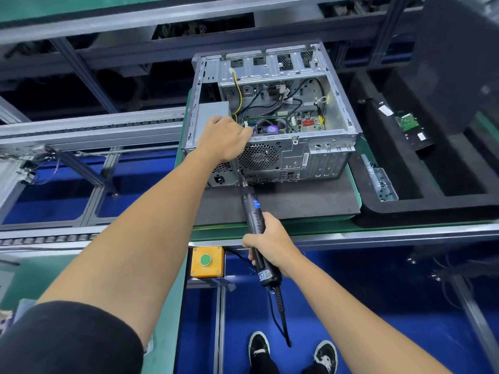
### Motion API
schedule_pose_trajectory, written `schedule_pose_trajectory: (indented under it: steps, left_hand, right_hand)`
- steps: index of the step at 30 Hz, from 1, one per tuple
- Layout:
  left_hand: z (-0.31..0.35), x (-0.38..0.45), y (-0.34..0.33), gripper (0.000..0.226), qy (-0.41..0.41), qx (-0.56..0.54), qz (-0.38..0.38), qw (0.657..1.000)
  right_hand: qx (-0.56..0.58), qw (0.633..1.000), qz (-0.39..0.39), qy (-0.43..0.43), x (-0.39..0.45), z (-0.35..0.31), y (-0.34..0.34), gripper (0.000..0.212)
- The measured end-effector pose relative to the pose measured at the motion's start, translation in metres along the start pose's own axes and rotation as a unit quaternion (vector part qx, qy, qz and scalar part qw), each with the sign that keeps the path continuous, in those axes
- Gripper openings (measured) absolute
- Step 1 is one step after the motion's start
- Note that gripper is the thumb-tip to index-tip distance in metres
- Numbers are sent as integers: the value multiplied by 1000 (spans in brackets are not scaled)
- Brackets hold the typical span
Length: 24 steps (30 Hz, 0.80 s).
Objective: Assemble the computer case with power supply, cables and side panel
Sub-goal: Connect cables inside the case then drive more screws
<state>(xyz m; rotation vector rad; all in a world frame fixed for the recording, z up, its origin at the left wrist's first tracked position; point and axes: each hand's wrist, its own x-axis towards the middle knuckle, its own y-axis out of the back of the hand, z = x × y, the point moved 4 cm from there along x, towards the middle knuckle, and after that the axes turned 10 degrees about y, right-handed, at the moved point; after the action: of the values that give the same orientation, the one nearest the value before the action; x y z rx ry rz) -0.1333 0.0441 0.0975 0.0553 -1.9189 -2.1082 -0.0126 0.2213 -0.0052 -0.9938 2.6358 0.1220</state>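
Now | right hand (270,245) grips electric screwdriver (255,228) | left hand (224,139) curled over computer case (272,155) edge

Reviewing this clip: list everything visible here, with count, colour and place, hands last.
computer case: one, silver-grey, open side up, on the dark mat
power supply: one, grey, in the case's left end
motherboard: one, green, inside the case
electric screwdriver: one, black, tip at the case's rear panel
dark mat: one, under the case
push button box: one, yellow with green button, at the bench's front edge
black foam tray: one, right of the case, holding parts
left hand: resting on the case's rear top edge
right hand: gripping the screwdriver
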Motion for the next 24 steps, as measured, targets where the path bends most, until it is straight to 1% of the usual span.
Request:
schedule_pose_trajectory:
  steps: [6,11,17,24]
  left_hand:
    - [0,0,0,51,10,-12,-3,1000]
    - [0,0,0,49,5,-6,-8,1000]
    - [0,0,0,47,2,-5,-8,1000]
    - [-1,0,-1,50,12,-10,-2,1000]
  right_hand:
    - [-1,1000,9,-2,0,-2,-4,35]
    - [-15,1000,19,-7,1,-3,-3,33]
    - [-18,1000,12,-8,2,-2,-5,33]
    - [-39,999,11,-6,5,-3,-5,32]
